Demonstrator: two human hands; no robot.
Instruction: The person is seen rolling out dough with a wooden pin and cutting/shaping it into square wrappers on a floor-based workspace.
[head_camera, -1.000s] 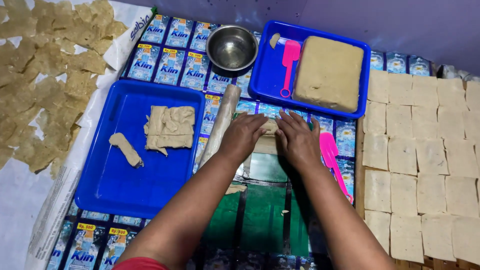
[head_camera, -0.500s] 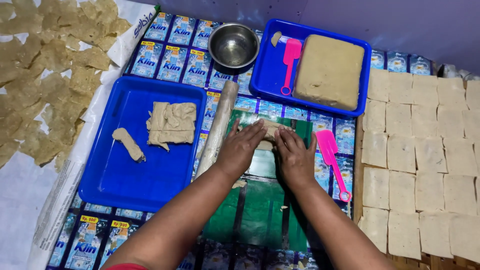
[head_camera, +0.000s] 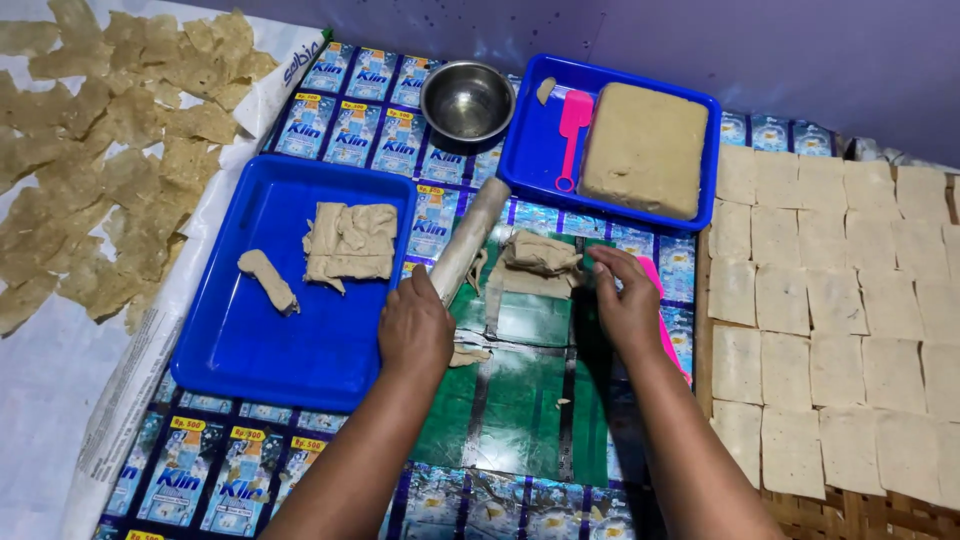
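Observation:
My left hand (head_camera: 415, 325) is curled over the near end of a pale wooden rolling pin (head_camera: 472, 235) that lies slanted between the two blue trays. My right hand (head_camera: 628, 305) reaches left, its fingertips pinching the right edge of a crumpled lump of tan dough (head_camera: 538, 255). The dough rests at the far end of a green plastic sheet (head_camera: 520, 400). A pink scraper (head_camera: 665, 335) lies under my right wrist, mostly hidden.
The near blue tray (head_camera: 250, 350) holds folded dough (head_camera: 350, 240) and a small strip (head_camera: 268, 282). The far blue tray (head_camera: 530, 150) holds a big dough block (head_camera: 642, 150) and a pink spatula (head_camera: 573, 118). A steel bowl (head_camera: 467, 100) stands behind. Square dough sheets (head_camera: 820, 300) lie right, ragged pieces (head_camera: 110, 160) left.
Both hands were pressing the dough together. My left hand has moved left onto the rolling pin's near end, and my right hand has shifted to the dough's right edge. The dough now looks bunched up.

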